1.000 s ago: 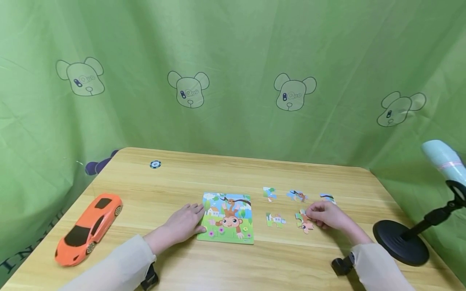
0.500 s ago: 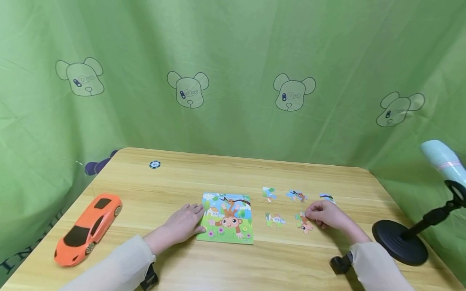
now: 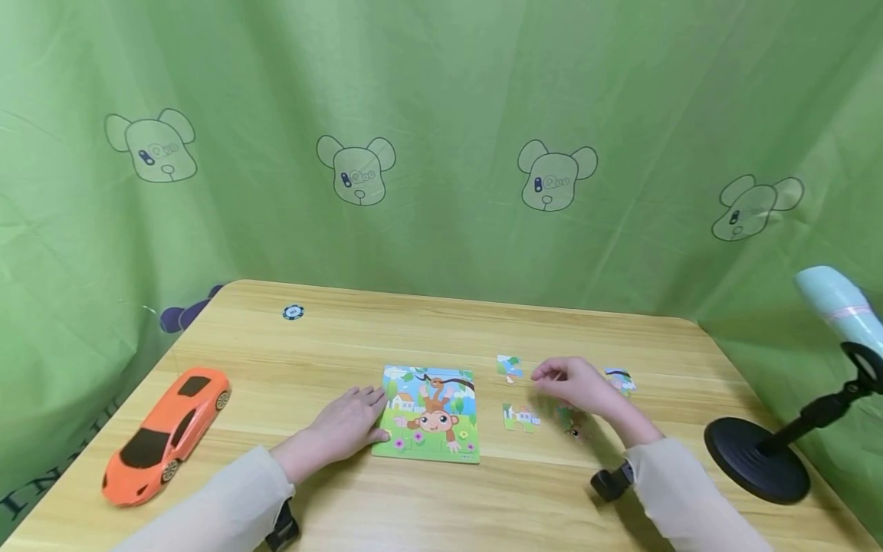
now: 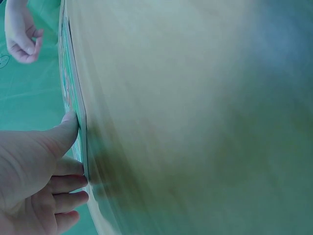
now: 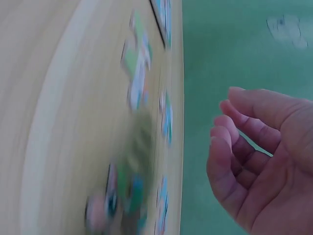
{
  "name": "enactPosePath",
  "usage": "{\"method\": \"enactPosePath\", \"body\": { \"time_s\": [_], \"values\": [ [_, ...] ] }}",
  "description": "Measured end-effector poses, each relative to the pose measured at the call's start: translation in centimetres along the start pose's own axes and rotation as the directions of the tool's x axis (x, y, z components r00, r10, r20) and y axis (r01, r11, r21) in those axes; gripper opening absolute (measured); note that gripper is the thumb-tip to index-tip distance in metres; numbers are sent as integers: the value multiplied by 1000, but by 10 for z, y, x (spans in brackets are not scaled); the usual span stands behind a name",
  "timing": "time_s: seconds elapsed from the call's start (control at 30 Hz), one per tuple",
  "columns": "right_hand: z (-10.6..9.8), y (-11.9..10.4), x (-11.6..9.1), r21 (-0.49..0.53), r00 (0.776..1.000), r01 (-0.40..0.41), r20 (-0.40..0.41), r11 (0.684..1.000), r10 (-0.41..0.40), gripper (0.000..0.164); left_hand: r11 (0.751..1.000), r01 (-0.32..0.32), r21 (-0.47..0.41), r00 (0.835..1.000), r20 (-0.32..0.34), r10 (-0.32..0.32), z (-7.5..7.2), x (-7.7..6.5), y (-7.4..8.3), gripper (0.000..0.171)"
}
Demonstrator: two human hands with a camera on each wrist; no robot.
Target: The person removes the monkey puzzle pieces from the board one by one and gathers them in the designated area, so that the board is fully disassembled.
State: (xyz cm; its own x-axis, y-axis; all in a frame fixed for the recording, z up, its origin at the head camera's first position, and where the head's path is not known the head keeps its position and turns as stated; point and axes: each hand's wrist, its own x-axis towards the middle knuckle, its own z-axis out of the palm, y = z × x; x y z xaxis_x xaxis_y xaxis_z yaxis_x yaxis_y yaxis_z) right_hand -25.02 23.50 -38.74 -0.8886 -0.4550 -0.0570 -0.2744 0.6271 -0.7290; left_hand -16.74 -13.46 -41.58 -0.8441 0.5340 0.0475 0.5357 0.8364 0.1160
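A square monkey puzzle (image 3: pixel 431 418) lies flat on the table. My left hand (image 3: pixel 348 425) rests at its left edge, thumb and fingers touching the side, as the left wrist view also shows. My right hand (image 3: pixel 576 383) hovers over the loose pieces on the right, fingers loosely bent. In the right wrist view, nothing shows between the thumb and fingertips of the right hand (image 5: pixel 259 156). Below it lies a piece with a monkey's face (image 3: pixel 576 423), in shadow. A house piece (image 3: pixel 521 418) and a tree piece (image 3: pixel 509 368) lie left of it; the hand hides another piece.
A branch piece (image 3: pixel 621 379) lies to the right of the right hand. An orange toy car (image 3: pixel 169 437) stands at the left, and a round chip (image 3: pixel 293 312) lies farther back. At the right is a black stand base (image 3: pixel 755 460) with a light-blue cylinder (image 3: pixel 838 303).
My right hand has lifted off the monkey-face piece and moved left and away from me, now covering the piece behind it. The left hand and puzzle have stayed in place.
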Motion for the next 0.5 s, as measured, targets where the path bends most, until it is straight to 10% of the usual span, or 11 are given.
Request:
{"method": "enactPosePath", "body": {
  "time_s": [0.5],
  "values": [
    [63,-42,34,-27,975,184,133,983,-179,24,1000,-15,9,1000,-20,15,4,1,-3,61]
  ]
}}
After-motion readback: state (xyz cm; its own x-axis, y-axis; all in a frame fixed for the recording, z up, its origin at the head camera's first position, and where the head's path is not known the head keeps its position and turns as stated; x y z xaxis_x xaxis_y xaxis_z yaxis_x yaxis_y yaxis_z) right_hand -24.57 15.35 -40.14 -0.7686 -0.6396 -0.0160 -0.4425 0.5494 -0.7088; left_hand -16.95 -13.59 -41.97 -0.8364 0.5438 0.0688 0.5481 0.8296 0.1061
